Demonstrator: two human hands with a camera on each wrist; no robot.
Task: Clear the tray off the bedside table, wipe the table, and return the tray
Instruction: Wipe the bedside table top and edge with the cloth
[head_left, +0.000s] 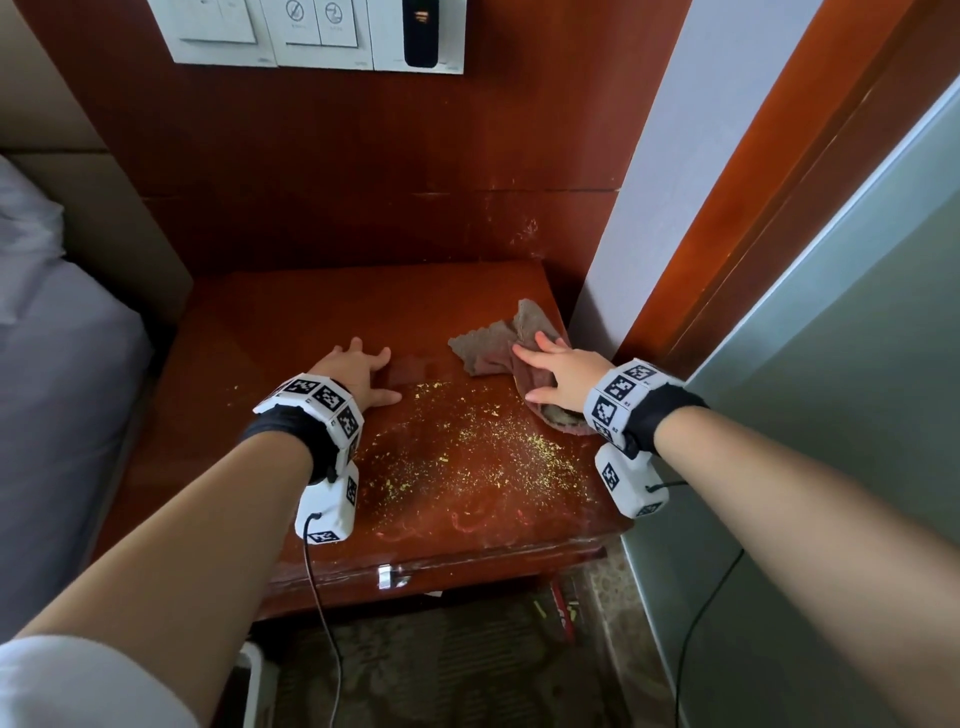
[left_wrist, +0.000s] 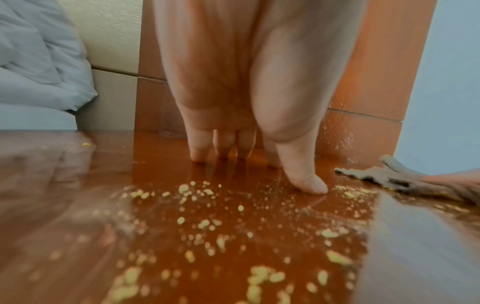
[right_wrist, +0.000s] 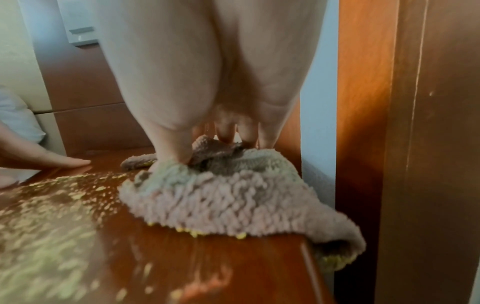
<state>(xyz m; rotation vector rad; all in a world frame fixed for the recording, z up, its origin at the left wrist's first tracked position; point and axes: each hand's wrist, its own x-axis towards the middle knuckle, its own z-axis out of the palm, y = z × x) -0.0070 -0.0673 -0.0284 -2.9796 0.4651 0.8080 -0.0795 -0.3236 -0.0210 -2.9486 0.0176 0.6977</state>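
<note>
Left hand (head_left: 358, 376): flat, fingers spread, palm down on the bedside table (head_left: 311, 322), mid-left. Right hand (head_left: 558, 374): fingers extended, pressing a grey-brown cloth (head_left: 498, 343) onto the table's far-right corner beside the wall. Yellow crumbs (head_left: 467, 447): scattered over the near half. Tray: not visible.

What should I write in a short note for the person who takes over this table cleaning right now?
Left hand: open, flat on the glossy red-brown wooden bedside table.
Right hand: open, fingers pressing the grey-brown fluffy cloth at the table's right back corner.
Yellow crumbs cover the middle and front of the table.
Done: the tray is off the table; it is not in view.
Left: wipe away the crumbs, then return the tray.
</note>
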